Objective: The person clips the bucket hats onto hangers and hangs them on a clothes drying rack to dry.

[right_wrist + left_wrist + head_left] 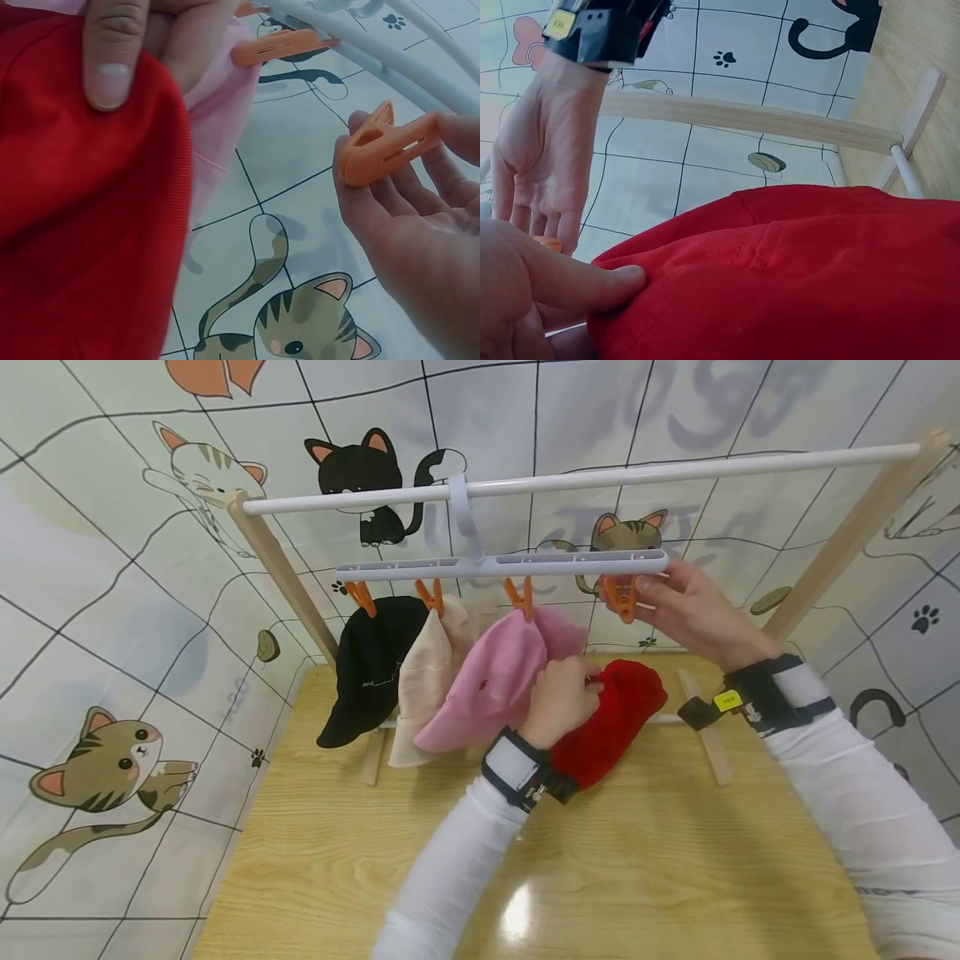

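My left hand (564, 700) pinches the edge of a red bucket hat (617, 718), thumb on top of the cloth in the left wrist view. The hat hangs below the hanger's right end. Up at that end, my right hand (693, 610) grips an orange clip (621, 600) between thumb and fingers; the right wrist view shows this clip (386, 150) close up, apart from the red cloth (90, 187). Beside my left hand, a pink bucket hat (491, 681) hangs from another orange clip (520, 597).
The white hanger (420, 568) hooks over a white rail (570, 485) on wooden posts (855, 543). Cream (422, 681) and black hats (375, 660) hang clipped at its left. Below is a wooden table (630, 860); behind, a cat-patterned wall covering (480, 418).
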The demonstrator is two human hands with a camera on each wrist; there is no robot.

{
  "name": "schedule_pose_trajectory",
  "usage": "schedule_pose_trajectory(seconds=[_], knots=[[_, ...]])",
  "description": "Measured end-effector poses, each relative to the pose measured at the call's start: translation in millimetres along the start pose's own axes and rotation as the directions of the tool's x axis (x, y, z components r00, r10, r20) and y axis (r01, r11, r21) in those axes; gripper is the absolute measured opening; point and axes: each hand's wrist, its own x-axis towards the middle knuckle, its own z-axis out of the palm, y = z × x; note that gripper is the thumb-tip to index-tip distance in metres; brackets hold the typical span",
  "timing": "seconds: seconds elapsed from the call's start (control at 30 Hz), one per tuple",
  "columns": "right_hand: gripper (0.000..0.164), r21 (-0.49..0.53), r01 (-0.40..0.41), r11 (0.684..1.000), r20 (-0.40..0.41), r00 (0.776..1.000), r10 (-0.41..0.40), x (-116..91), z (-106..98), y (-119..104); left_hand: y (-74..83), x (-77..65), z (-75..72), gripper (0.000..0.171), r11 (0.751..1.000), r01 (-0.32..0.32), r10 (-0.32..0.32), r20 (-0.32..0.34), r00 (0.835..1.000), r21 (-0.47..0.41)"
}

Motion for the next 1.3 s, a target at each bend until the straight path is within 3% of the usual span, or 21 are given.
schedule_pose_trajectory(seconds=[0.27, 0.63, 1.3], knots=[[0.042, 0.014, -0.018, 1.0, 0.016, 1.0, 0.017, -2.5, -0.2, 7.4, 0.3, 7.8, -7.0, 0.013, 0.999, 0.003, -0.002, 0.011, 1.0, -0.046], [0.036, -0.014, -0.068, 0.998, -0.073, 0.995, 0.067, -4.0, 3.9, 13.6, 11.0, 14.7, -16.8, 0.013, 0.99, 0.035, -0.033, 0.016, 0.999, -0.139], [0.035, -0.037, -0.086, 0.996, -0.167, 0.983, 0.079, -4.2, 8.4, 14.2, 18.1, 19.8, -20.5, 0.013, 0.987, 0.078, -0.078, 0.006, 0.997, -0.14]])
